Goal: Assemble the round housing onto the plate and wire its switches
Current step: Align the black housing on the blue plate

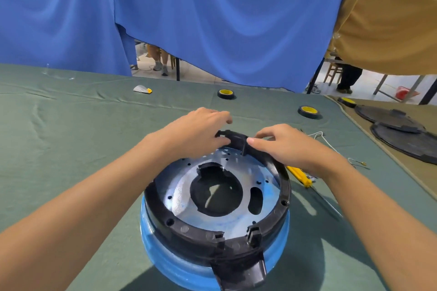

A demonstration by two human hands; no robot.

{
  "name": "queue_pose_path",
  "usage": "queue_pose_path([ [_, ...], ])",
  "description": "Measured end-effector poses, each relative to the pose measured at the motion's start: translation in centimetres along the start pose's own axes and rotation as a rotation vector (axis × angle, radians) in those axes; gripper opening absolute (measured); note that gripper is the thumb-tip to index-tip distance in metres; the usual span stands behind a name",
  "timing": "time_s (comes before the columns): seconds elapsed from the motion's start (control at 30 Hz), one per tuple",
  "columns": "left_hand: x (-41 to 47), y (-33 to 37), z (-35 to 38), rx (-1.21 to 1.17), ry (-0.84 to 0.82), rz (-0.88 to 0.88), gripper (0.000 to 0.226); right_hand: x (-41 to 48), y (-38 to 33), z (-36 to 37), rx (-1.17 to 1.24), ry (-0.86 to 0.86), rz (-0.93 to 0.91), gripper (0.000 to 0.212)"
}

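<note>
A black round housing ring [179, 227] lies around a shiny metal plate [227, 222] that has a large black centre hole. Both sit on top of a blue round body [165, 260] on the green table cloth. At the ring's far rim stands a raised black bracket [236, 137]. My left hand [201, 132] curls its fingers on the left side of that bracket. My right hand [286, 146] pinches the bracket's right side with thumb and fingers. A black handle tab [243, 271] sticks out at the near edge.
A yellow-handled screwdriver [299, 176] and white wires [328, 144] lie right of the housing. Two black-and-yellow tape rolls [225, 94] [308, 111] sit farther back, with a white and yellow scrap [142, 89]. Black round lids [402, 132] lie at far right. Blue curtain behind.
</note>
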State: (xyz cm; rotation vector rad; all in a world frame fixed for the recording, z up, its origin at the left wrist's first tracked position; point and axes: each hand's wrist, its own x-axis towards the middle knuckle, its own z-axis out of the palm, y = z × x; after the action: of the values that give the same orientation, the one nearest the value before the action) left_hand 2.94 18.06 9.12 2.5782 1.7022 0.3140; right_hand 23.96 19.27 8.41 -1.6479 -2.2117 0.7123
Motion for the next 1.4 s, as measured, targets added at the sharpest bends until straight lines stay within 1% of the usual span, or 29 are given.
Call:
queue_pose_path([
  [0.07,1.7,0.9,0.5,-0.039,-0.056,0.118,0.047,-1.6,0.5,0.3,0.191,-0.036,0.09,0.035],
  [0.1,2.5,1.2,0.8,-0.035,-0.093,0.151,0.045,-2.4,0.6,0.7,0.241,-0.044,0.111,0.031],
  [0.17,3.8,1.6,1.4,-0.049,-0.187,0.167,0.035,-3.3,0.5,1.7,0.248,-0.001,0.108,0.026],
  [0.23,4.7,1.6,1.7,-0.085,-0.24,0.151,0.027,-3.8,0.3,2.5,0.192,0.104,0.11,0.019],
  [0.3,5.2,1.5,1.7,-0.101,-0.242,0.148,0.021,-3.9,0.2,2.7,0.153,0.163,0.116,0.016],
  [0.43,5.6,1.5,1.6,-0.114,-0.236,0.154,0.018,-4.1,0.1,2.8,0.093,0.174,0.117,0.021],
  [0.53,5.6,1.3,1.5,-0.116,-0.238,0.156,0.016,-4.1,0.1,2.8,0.1,0.176,0.104,0.023],
  [0.6,5.6,1.2,1.5,-0.118,-0.241,0.157,0.014,-4.1,0.0,2.8,0.111,0.167,0.095,0.023],
  [0.87,4.9,0.6,1.5,-0.116,-0.217,0.106,0.025,-3.5,0.0,2.2,0.148,0.093,0.05,0.026],
  [0.93,4.4,0.0,1.6,-0.125,-0.194,0.075,0.022,-3.1,-0.2,2.0,0.163,0.061,0.034,0.028],
  [1.0,3.8,-0.3,1.7,-0.129,-0.169,0.052,0.018,-3.0,-0.4,1.9,0.199,0.036,0.041,0.024],
  [1.07,3.3,-0.4,1.6,-0.137,-0.166,0.042,0.024,-3.4,-0.4,1.7,0.243,0.014,0.085,0.016],
  [1.1,3.1,-0.4,1.6,-0.144,-0.164,0.04,0.025,-3.8,-0.4,1.5,0.229,0.002,0.116,0.017],
  [1.13,2.9,-0.4,1.6,-0.146,-0.164,0.039,0.024,-4.3,-0.5,1.4,0.154,-0.007,0.142,0.018],
  [1.2,2.7,-0.3,1.6,-0.144,-0.16,0.03,0.022,-4.9,-1.0,1.4,-0.091,-0.008,0.163,0.016],
  [1.27,2.5,-0.3,1.6,-0.138,-0.159,0.019,0.021,-5.1,-1.5,1.7,-0.238,0.003,0.155,0.017],
  [1.33,2.2,-0.5,1.6,-0.119,-0.15,-0.004,0.025,-4.8,-1.9,1.8,-0.286,0.011,0.14,0.026],
  [1.4,1.7,-0.8,1.6,-0.1,-0.131,-0.051,0.034,-4.1,-2.3,1.6,-0.278,0.005,0.111,0.036],
])
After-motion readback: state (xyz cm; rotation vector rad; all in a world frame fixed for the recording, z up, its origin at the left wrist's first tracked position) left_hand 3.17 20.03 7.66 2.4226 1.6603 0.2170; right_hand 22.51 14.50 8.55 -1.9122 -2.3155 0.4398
